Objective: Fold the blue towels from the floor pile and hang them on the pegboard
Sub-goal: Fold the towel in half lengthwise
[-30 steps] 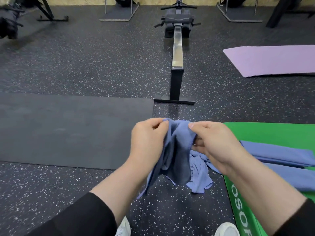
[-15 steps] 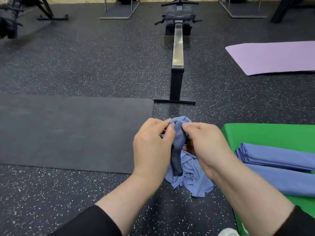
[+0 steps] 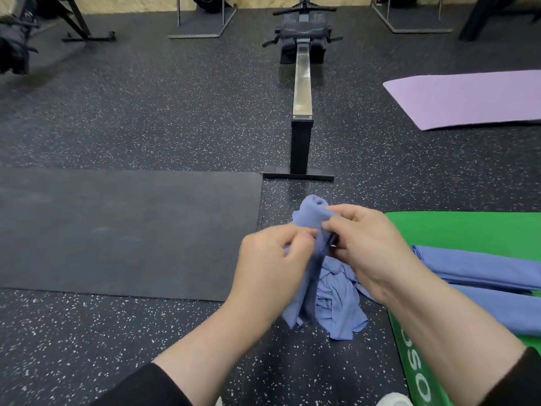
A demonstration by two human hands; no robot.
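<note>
A crumpled blue towel (image 3: 314, 218) hangs bunched between both my hands, its lower part trailing to the speckled floor. My left hand (image 3: 272, 259) pinches its left side, fingers curled. My right hand (image 3: 369, 247) pinches the cloth near the top, thumb and forefinger closed on a fold. Under them lies a small pile of blue towel (image 3: 339, 306) on the floor. Two folded blue towels (image 3: 480, 263) lie on the green mat (image 3: 456, 230) at the right. No pegboard is in view.
A rowing machine rail (image 3: 302, 83) with its black foot (image 3: 298, 174) stands straight ahead. A black mat (image 3: 123, 230) lies to the left, a purple mat (image 3: 468, 98) at far right. Metal stand bases (image 3: 202, 24) line the back wall.
My hands have moved closer together and lower, gathering the towel into a tighter bunch; my left hand has slid down below my right. The cloth sticks up above my fingers now.
</note>
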